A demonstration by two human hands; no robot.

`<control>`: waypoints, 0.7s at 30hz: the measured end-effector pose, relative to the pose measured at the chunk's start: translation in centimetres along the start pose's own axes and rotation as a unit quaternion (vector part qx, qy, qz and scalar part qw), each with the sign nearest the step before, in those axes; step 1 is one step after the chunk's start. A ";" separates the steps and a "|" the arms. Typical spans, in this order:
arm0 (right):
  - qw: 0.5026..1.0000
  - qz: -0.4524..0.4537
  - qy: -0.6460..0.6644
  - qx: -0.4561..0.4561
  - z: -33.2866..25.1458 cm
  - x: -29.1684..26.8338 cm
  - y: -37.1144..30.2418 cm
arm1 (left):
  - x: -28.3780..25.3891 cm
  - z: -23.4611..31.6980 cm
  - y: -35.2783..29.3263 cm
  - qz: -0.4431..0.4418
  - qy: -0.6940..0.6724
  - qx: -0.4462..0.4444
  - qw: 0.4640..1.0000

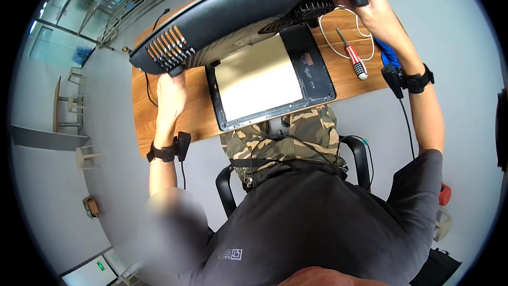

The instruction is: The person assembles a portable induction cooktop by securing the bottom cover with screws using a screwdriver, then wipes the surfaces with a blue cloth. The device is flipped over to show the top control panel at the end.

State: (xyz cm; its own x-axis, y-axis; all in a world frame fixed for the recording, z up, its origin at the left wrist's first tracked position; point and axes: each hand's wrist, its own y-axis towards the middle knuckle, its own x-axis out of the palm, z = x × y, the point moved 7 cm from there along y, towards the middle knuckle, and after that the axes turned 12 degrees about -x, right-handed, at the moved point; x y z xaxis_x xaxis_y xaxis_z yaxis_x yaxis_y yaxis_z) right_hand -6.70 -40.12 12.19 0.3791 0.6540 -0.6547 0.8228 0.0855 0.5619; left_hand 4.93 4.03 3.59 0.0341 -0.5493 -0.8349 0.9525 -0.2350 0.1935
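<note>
I have my left hand and right hand gripping a long, vented black plastic housing over the brown wooden bench.

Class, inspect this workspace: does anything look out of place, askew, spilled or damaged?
Yes: the black appliance housing is held tilted over the table by the left hand and right hand, rather than lying level. The flat black panel also sits right by the table's near edge, perhaps easily knocked. No spill or obvious breakage shows.
</note>
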 end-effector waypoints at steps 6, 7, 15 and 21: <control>0.996 -0.024 0.086 0.026 3.6 2.4 -0.8 | 0.7 -0.6 -1.7 -0.099 -0.021 -0.045 0.994; 0.993 -0.033 0.104 0.046 3.9 2.9 -0.8 | 0.6 -0.4 -2.1 -0.109 -0.025 -0.048 0.993; 0.981 -0.089 0.144 0.094 3.0 6.2 -0.2 | 1.8 -3.3 -3.6 -0.161 -0.033 -0.137 0.977; 0.967 -0.137 0.140 0.165 2.2 6.6 -0.7 | 1.8 -2.9 -4.0 -0.168 0.018 -0.179 0.969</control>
State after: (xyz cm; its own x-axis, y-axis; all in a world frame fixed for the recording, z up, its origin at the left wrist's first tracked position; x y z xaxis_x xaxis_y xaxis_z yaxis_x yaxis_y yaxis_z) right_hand -3.84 -37.57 6.37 0.0362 0.8228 -0.5671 0.9840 0.0697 0.1640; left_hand 2.07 6.25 -0.20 -0.2922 -0.4605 -0.8382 0.9553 -0.0991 -0.2786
